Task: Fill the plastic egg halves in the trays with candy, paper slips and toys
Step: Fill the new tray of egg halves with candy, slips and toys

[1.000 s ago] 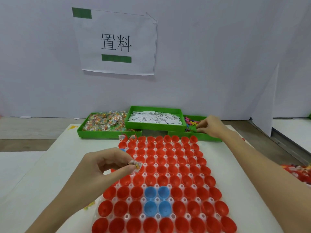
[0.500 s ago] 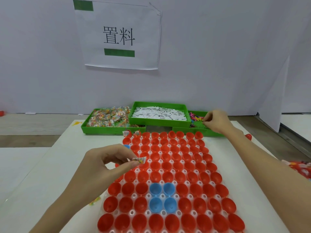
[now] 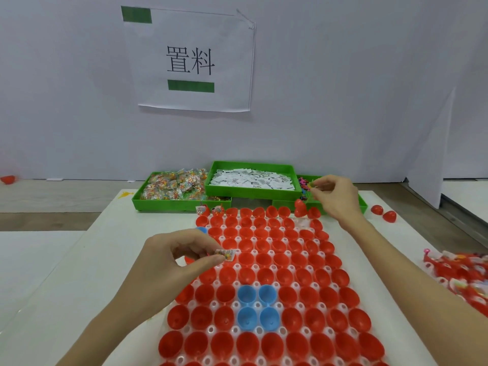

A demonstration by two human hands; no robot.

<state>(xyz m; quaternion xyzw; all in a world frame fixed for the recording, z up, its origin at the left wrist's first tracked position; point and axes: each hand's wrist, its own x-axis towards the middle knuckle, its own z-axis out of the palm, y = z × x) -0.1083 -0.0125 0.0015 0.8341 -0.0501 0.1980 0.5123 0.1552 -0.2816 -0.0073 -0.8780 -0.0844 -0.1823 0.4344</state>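
Now left hand [image 3: 169,260] pinching candy packet [image 3: 225,254] — lying crosswise, right hand [image 3: 335,196] pinching toy [image 3: 312,185]

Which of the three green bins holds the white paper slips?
The middle green plastic bin, raised between the candy bin and the toy bin.

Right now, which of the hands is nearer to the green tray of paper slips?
Right. The right hand is just beside the paper slip tray, at its right end; the left hand is well in front, over the egg halves.
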